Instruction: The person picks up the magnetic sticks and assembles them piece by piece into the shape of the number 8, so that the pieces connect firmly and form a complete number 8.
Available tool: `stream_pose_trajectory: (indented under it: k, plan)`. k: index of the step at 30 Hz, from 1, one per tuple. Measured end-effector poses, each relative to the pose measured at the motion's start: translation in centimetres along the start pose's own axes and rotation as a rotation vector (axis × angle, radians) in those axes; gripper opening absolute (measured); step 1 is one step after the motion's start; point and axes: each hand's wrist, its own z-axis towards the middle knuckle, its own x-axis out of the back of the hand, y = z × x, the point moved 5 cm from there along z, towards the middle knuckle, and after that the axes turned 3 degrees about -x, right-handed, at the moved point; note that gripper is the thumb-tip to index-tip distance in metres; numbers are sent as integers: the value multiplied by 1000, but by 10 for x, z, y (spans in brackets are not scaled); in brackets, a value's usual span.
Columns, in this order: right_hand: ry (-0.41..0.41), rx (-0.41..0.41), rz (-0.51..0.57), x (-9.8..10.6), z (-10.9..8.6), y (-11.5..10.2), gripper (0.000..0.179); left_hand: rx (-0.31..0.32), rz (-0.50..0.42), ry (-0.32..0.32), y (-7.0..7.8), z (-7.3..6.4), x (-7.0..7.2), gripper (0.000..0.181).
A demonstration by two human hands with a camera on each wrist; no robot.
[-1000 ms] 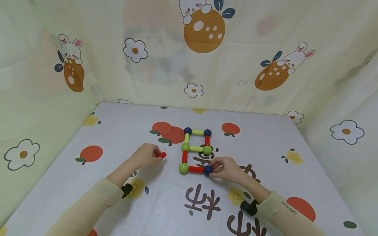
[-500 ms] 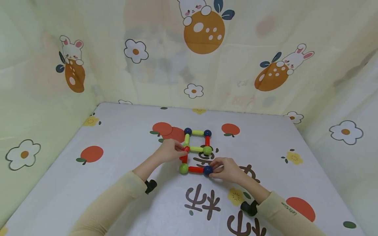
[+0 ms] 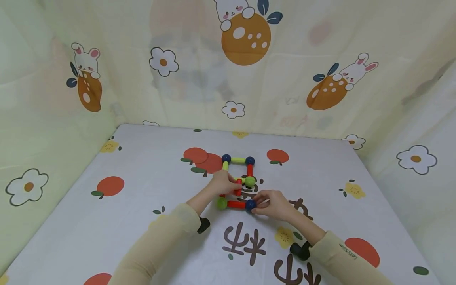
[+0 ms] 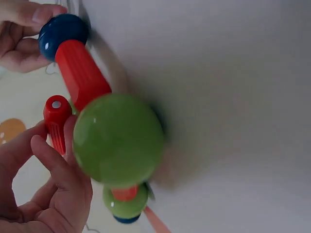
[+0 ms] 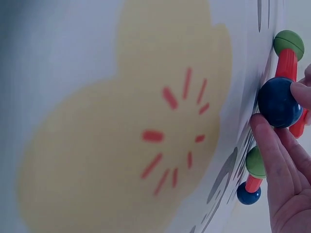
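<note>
A flat figure of balls and rods lies on the table. My left hand [image 3: 221, 183] pinches a loose red rod [image 4: 58, 121] between thumb and fingers, over the figure's left side. This rod stands just beyond the near red rod [image 3: 236, 204] and short of the right green ball [image 3: 250, 181]. The blue ball [image 3: 251, 205] at the near right corner is held by my right hand [image 3: 272, 204], thumb and fingers about it. At the near left corner sits a green ball [image 4: 119, 141]. My left hand hides the middle left ball in the head view.
Two blue balls joined by a yellow-green rod [image 3: 238, 160] form the far side. A red rod [image 3: 250, 170] runs along the far right. Patterned cloth covers the table [image 3: 160, 150], and a printed curtain [image 3: 192, 91] rises behind it.
My left hand has carried the red rod rightward from beside the figure to over it, and the rod has turned to point near-to-far. The right hand keeps its place at the blue ball.
</note>
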Motion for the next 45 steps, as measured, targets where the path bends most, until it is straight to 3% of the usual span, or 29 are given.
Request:
stream_pose_trajectory:
  k: [12, 27, 32, 40, 45]
  plan:
    - [15, -19, 0, 0, -1, -2, 30, 81, -76, -61, 8, 8, -33, 22]
    - [31, 1, -10, -1, -2, -6, 27, 55, -40, -72, 14, 6, -38, 24]
    - [25, 0, -6, -1, -1, -6, 27, -5, 0, -74, 16, 4, -37, 22]
    - [17, -10, 3, 0, 0, -5, 27, -168, 194, -8, 18, -7, -23, 25]
    - [15, -16, 11, -1, 0, -5, 27, -266, 302, -21, 15, -21, -10, 21]
